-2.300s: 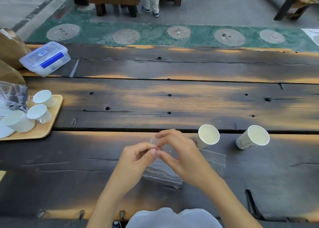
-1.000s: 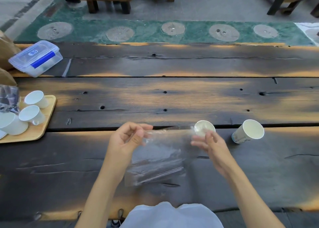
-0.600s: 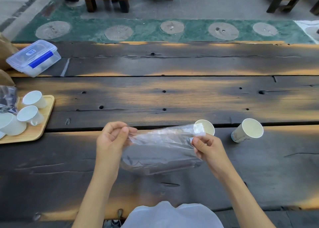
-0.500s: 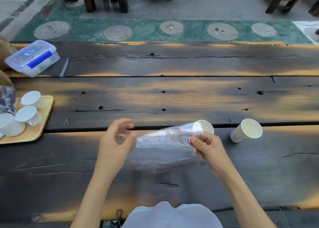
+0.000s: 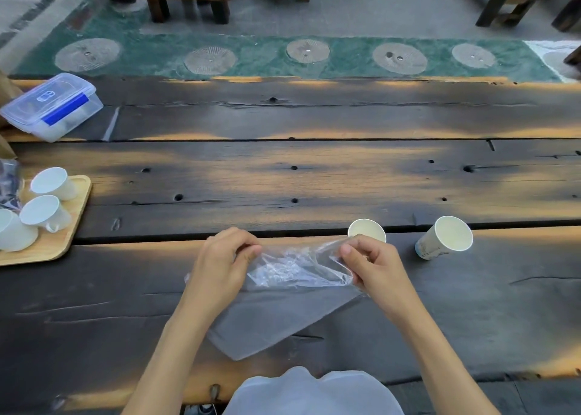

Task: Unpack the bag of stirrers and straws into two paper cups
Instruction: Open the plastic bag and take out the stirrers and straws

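Both hands sit low in the middle of the frame, closed on the same thing; the left hand (image 5: 224, 265) pinches one end of the clear, crinkled plastic bag (image 5: 284, 292) between thumb and fingers, and the right hand (image 5: 372, 265) pinches the other end just in front of the nearer white paper cup (image 5: 367, 230); between them the film is now bunched into a wrinkled band, while its lower part hangs as a flat grey flap toward the bottom of the frame, over the dark, weathered wooden plank table (image 5: 314, 179); half a second ago the bag was stretched out more like a tube between wider-set hands, so the grips have closed in and the mouth looks, in my judgement, to be worked open; no stirrers or straws can be made out through the film, and nothing stands in either cup, so the unpacking proper seems not yet begun; the second white paper cup (image 5: 445, 238) stands apart at right of centre.

Writing is scarce; that second cup carries a bluish printed patch near its base, too small to read; the clear lidded plastic box with a blue band (image 5: 52, 109) at upper left bears a small blue oval mark on its lid, likewise illegible; the white mugs on the pale wooden tray (image 5: 67, 241) at left are plain.
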Action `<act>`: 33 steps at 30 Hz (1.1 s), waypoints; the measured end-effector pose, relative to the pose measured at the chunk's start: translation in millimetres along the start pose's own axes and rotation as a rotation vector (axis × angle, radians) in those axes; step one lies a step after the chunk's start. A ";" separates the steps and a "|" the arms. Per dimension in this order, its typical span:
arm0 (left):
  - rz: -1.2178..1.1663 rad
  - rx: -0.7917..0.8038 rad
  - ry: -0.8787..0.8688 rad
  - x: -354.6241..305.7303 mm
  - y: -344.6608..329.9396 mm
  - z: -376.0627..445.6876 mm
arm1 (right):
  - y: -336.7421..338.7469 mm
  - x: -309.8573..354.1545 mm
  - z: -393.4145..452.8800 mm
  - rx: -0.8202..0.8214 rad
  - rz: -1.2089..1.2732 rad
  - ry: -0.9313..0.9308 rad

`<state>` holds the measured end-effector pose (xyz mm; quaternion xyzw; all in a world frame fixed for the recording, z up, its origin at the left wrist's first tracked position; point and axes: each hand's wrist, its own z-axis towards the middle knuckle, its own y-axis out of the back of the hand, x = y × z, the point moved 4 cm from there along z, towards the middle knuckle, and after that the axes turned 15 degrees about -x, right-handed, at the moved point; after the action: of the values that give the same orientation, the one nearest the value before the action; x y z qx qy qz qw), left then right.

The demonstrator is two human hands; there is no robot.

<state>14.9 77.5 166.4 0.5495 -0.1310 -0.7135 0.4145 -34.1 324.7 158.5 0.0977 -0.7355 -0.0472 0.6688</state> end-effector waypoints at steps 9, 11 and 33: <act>-0.027 0.102 -0.110 -31.0 -22.0 6.9 | -13.4 5.8 -8.2 0.047 0.018 0.018; -0.041 0.054 -0.083 -29.9 -23.7 11.7 | -13.2 6.3 -8.5 0.037 0.027 0.031; -0.797 -0.196 1.303 44.1 -104.9 -64.8 | -43.2 54.5 -9.9 0.021 1.063 -0.443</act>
<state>23.5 127.7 45.9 0.8253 0.4112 -0.3495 0.1665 -25.5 271.8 204.0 -0.2910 -0.8066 0.2833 0.4295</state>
